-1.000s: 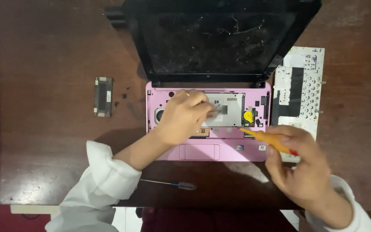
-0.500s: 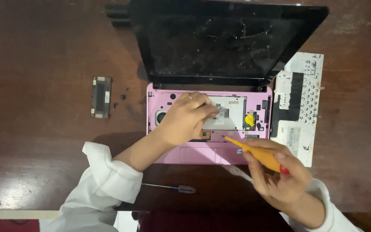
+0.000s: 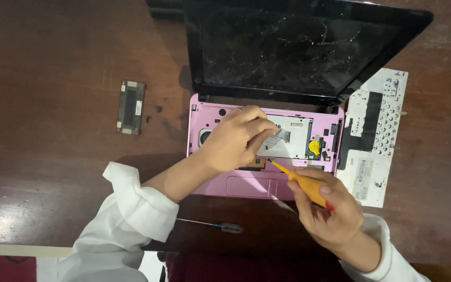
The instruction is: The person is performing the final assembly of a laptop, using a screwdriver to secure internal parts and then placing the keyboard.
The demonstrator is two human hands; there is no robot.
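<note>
A pink laptop (image 3: pixel 212 112) lies open on the dark wooden table, its keyboard removed and its metal inner plate (image 3: pixel 296 138) exposed. The dusty black screen (image 3: pixel 288 47) is tilted back. My left hand (image 3: pixel 236 138) rests on the laptop's base, fingers pinched on the left edge of the metal plate. My right hand (image 3: pixel 327 211) grips a yellow-handled screwdriver (image 3: pixel 304 183); its tip points up-left at the base just below the plate, close to my left fingers.
The removed keyboard (image 3: pixel 374 141) lies face down to the laptop's right. A small dark rectangular part (image 3: pixel 130 107) lies to the left, with dark specks beside it. A thin screwdriver (image 3: pixel 212 225) lies near the table's front edge.
My right hand has moved left with the yellow screwdriver, bringing its tip from the laptop's right side towards my left fingers. My left hand stays on the plate.
</note>
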